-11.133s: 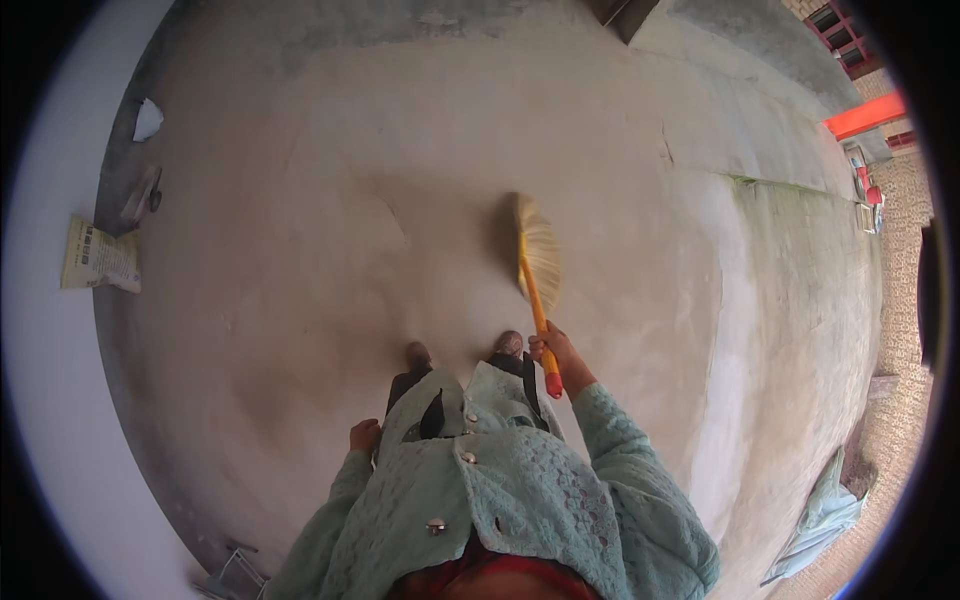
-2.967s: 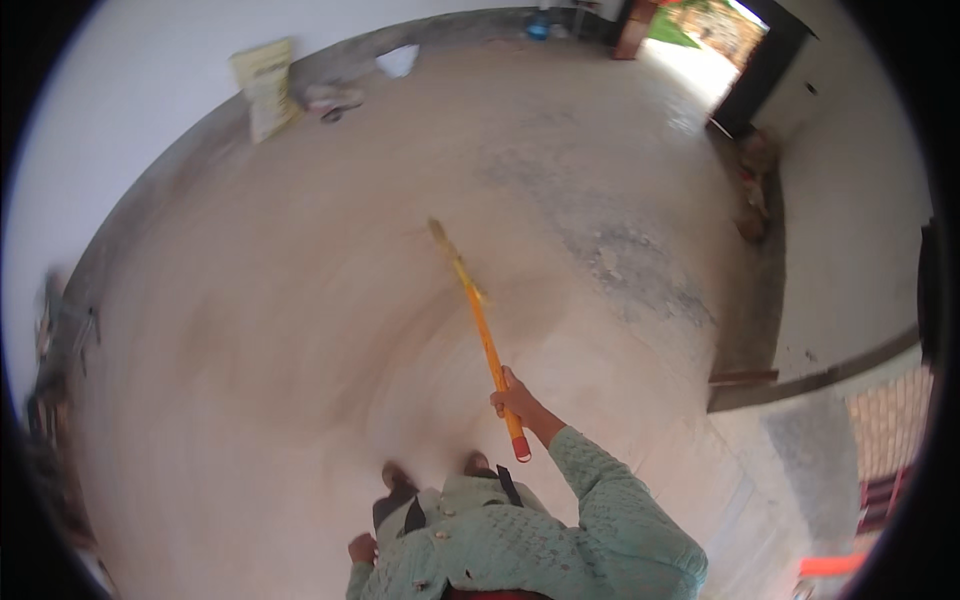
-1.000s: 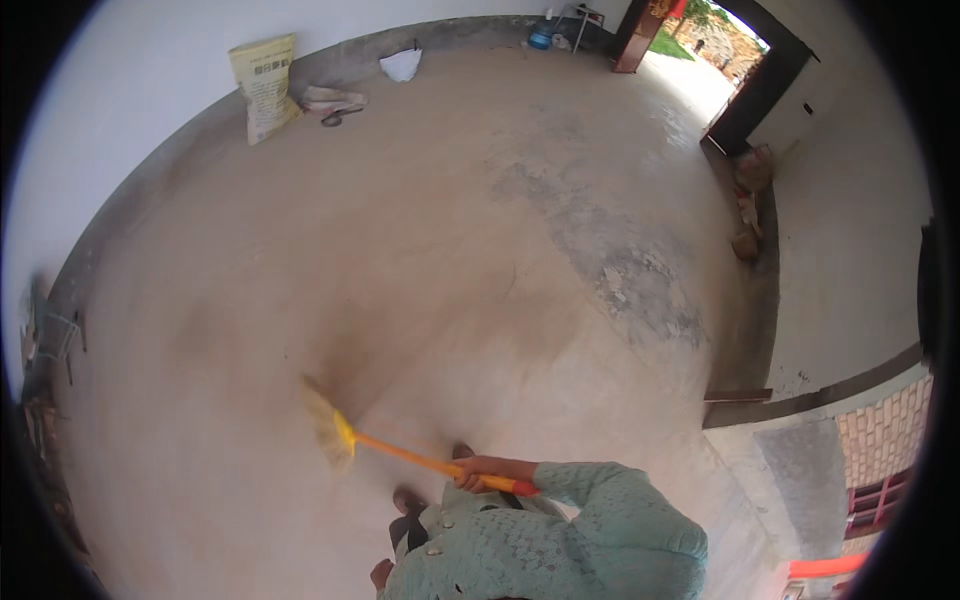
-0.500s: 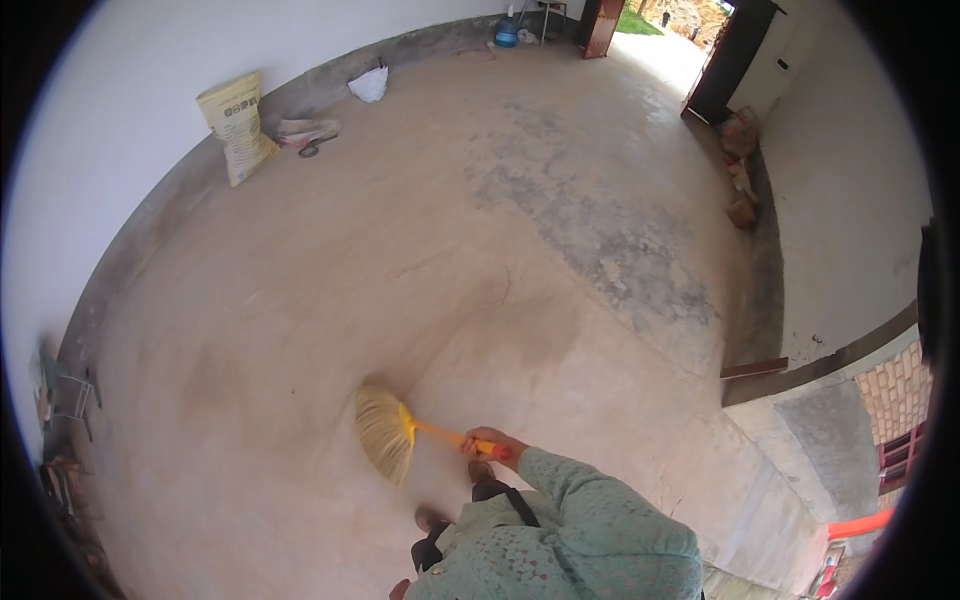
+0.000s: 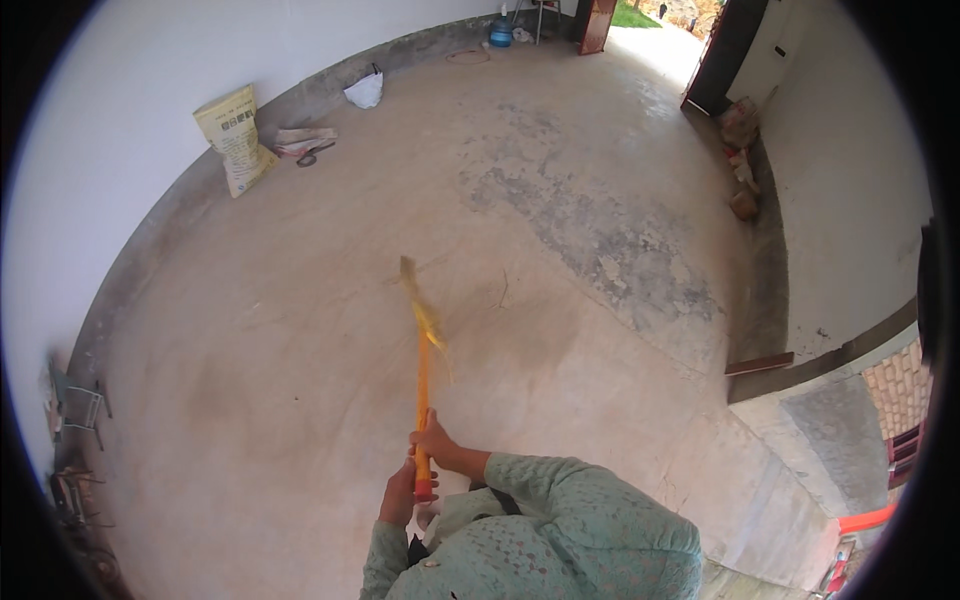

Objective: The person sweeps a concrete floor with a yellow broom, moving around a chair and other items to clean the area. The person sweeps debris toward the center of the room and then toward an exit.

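Bare concrete floor (image 5: 300, 330), white walls (image 5: 130, 90), hands (image 5: 415, 470) gripping broom (image 5: 423, 370)

One broom (image 5: 422, 340) — two sacks (image 5: 236, 138).

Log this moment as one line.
right hand: grips broom handle | left hand: at handle's end | broom: head blurred, pointing away | concrete floor | sack: against wall

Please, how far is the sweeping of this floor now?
Done: the concrete floor near the person looks mostly free of litter. In hand: the right hand and left hand grip the orange broom, bristles blurred. Left: the rough grey patch and the wall edge by the sack.
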